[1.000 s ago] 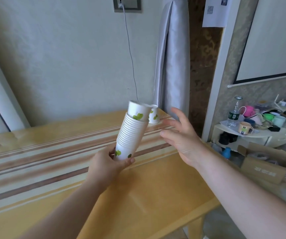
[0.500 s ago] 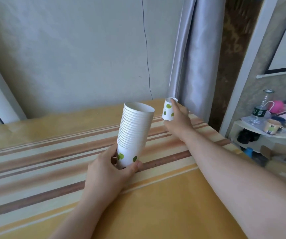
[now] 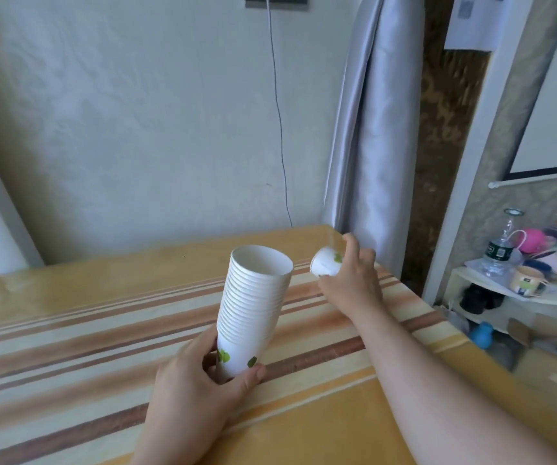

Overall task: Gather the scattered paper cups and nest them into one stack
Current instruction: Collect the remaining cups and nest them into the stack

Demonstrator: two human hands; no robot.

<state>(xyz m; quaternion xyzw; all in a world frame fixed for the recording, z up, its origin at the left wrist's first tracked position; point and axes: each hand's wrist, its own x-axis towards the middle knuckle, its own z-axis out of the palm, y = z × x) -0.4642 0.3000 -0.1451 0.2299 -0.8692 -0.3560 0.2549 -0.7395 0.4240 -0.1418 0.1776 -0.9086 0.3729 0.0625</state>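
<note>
**Stack in the left hand, single cup in the right**

The left hand point(image 3: 193, 391) grips the foot of the stack of paper cups point(image 3: 253, 313), thumb curled across the front and fingers wrapped behind; the stack's base is hidden inside that grip, so whether it touches the table cannot be told. Above the grip the stack's long axis rises and leans a little to the right, with the open mouth pointing up and slightly toward the camera. Green leaf marks show on the lowest cup just above the thumb. Both forearms are cut off by the bottom edge.

Up and to the right of that grip, apart from the stack's rim, the right hand point(image 3: 351, 280) pinches a single paper cup point(image 3: 325, 261). The cup is motion-blurred; it lies tilted, one round end facing left toward the stack, but which end cannot be made out. The fingers cover its right part.

Beneath both hands lies the striped yellow tablecloth point(image 3: 69, 347). Beyond the right hand's grip hang a grey curtain point(image 3: 371, 129) and a thin cable point(image 3: 280, 129) down the wall; a cluttered shelf point(image 3: 505, 290) sits far right.
</note>
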